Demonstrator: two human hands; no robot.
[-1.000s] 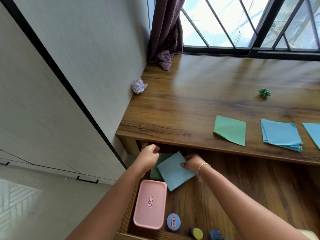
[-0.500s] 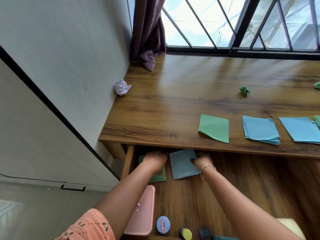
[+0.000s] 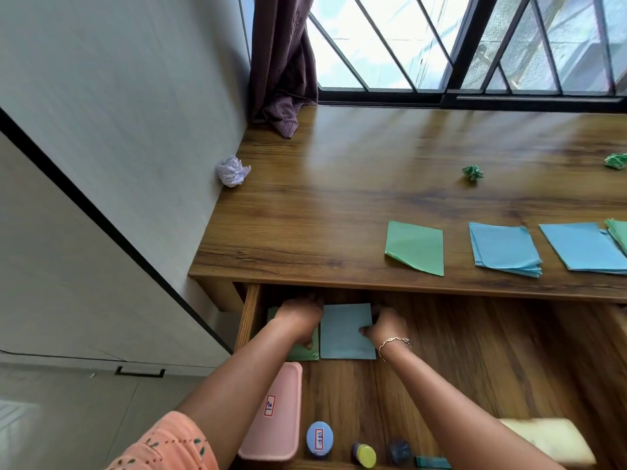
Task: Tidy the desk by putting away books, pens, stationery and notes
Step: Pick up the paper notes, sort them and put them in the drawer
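The drawer (image 3: 249,320) under the wooden desk (image 3: 339,205) stands pulled out. A blue paper sheet (image 3: 342,337) lies flat at its back, beside a green sheet (image 3: 305,351) on its left. My left hand (image 3: 298,320) rests palm down on the green sheet, fingers reaching into the shadow under the desk. My right hand (image 3: 386,329) pinches the blue sheet's right edge, thumb on top. On the desk lie a green sheet (image 3: 415,247), a blue stack (image 3: 504,249) and another blue sheet (image 3: 583,245).
A pink box (image 3: 271,415), a blue oval item (image 3: 319,439), a yellow-capped item (image 3: 364,456) and a cream object (image 3: 549,439) sit at the drawer's front. Crumpled white paper (image 3: 233,171) lies by the wall; crumpled green balls (image 3: 472,172) farther right. A curtain (image 3: 281,62) hangs at the corner.
Both hands moved deeper into the drawer. The blue sheet went from tilted over the green one to lying straight and flat beside it.
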